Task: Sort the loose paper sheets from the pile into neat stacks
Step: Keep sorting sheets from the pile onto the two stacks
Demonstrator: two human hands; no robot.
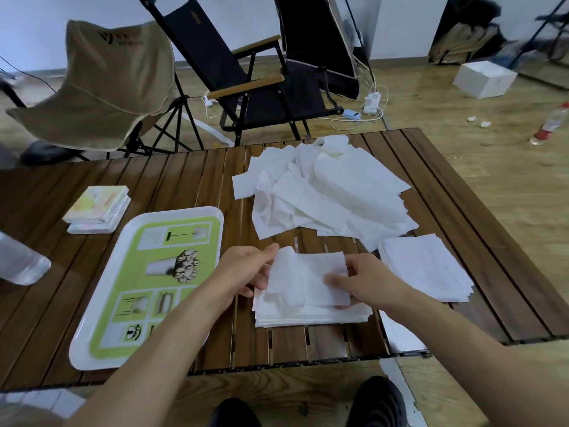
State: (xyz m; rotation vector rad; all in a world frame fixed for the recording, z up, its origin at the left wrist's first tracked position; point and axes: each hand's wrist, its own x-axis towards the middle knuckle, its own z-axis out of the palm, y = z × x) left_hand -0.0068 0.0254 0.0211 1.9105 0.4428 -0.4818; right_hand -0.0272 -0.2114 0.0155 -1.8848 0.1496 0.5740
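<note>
Your left hand (246,269) pinches the left edge of a single paper sheet (308,278), thumb on top, fingers underneath. That reads as holding it taut so it can be squared. Left of it the green-and-white printed tray (92,334) lies flat on the worktop (184,180), rigid plastic with rounded corners, nothing on it; beyond it sit two small boxed packs (98,208), stacked.

The sheet is thin, soft, tissue-like, creased near its top left corner. It hovers just over the near stack (308,315), whose edges are roughly aligned: looks like this sheet goes there next.

Your right hand (363,282) is clamped on the sheet's right edge, thumb over, fingers under. Two-point hold probably stops the limp sheet folding.

Behind, the loose pile (329,192) is still large, sheets overlapping at all angles, some crumpled. At right, a second stack (428,269) lies neat, just beside the pile. The worktop is slatted dark wood; gaps may snag corners.
</note>
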